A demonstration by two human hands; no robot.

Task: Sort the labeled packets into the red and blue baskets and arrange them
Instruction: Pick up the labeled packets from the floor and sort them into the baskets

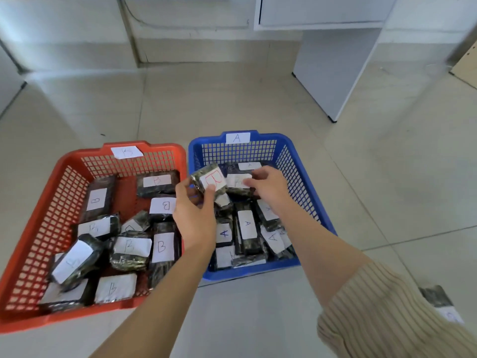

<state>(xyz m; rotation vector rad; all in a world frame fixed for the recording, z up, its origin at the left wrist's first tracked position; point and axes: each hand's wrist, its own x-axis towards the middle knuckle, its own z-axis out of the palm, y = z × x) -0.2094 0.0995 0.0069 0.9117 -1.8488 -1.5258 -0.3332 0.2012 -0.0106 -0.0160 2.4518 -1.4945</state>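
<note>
- On a pale tiled floor (232, 99), beside white cabinets (335, 73), a red basket (51, 202) tagged B and a blue basket (289, 143) tagged A sit side by side, both holding labeled packets.
- The left hand (193, 215) pinches a red-lettered B packet (209, 179), raised over the blue basket's left edge.
- The right hand (268, 187) reaches into the blue basket, fingers on another packet (238, 188); blur hides whether it grips.

left hand (195, 215) holding packet (210, 180), blue basket (296, 174)
</note>
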